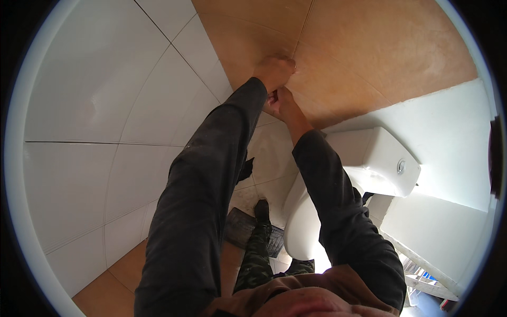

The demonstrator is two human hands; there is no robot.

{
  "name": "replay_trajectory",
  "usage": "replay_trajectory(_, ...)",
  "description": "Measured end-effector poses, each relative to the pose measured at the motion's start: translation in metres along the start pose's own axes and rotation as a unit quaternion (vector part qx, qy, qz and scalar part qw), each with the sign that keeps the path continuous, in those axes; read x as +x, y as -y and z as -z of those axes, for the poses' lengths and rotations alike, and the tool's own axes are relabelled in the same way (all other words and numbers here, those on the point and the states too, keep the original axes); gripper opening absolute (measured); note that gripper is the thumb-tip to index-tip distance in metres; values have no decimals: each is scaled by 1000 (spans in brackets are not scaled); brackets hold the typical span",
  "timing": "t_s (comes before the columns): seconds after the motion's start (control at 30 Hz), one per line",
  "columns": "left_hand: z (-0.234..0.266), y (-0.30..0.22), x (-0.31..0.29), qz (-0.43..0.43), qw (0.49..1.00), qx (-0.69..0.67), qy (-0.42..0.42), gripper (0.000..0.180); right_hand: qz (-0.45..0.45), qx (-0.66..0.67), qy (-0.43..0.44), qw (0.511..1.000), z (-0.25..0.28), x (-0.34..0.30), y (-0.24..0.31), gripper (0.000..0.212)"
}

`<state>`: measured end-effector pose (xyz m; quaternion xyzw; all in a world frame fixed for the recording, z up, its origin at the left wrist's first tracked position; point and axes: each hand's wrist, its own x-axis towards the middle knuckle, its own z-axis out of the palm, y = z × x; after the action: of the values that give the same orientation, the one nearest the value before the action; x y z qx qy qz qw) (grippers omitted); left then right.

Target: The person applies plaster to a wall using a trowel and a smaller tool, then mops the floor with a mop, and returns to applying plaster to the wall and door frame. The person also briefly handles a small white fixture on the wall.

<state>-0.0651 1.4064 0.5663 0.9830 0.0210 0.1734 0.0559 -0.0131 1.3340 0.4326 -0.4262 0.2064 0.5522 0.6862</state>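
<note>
Both arms, in dark grey sleeves, stretch up to the orange-brown tiled wall (343, 58). My left hand (275, 73) is closed, its knuckles close to the vertical joint between the tiles. Just below it is my right hand (281, 102), with its fingers curled together near the corner with the white tiled wall (84, 90). Whatever the fingers of either hand may hold is hidden or too small to make out.
On the right stands a white toilet (303, 227) with its cistern (391, 164) against the wall. Beneath me are a dark mat (240, 227) and my dark shoe (262, 210). A black item (246, 169) shows partly behind my left sleeve. A pale ledge (417, 253) lies at lower right.
</note>
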Motion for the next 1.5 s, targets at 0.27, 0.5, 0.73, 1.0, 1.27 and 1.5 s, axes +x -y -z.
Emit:
replay_trajectory(0.27, 5, 11, -7, -44, 999, -13, 26, 19, -12, -37, -31, 999, -8, -11, 0, 25)
replay_trajectory(0.5, 7, -9, -7, 93, 992, 0, 85, 21, 78, 30, -46, 995, -14, 6, -15, 23)
replay_trajectory(0.73, 8, -19, -4, 88, 988, 55, 117, 25, 125, -92, -52, 986, 1, 52, -20, 29)
replay_trajectory(1.0, 10, -18, -2, 66, 984, 96, 138, 29, 82, 24, -49, 995, -15, 22, -20, 19)
replay_trajectory(1.27, 21, -20, 0, 189, 964, 15, 187, 46, 78, 41, -67, 994, -21, 14, -24, 23)
replay_trajectory(1.5, 18, -21, 3, 243, 950, -22, 196, 46, 103, -18, -100, 990, 2, 62, -31, 20)
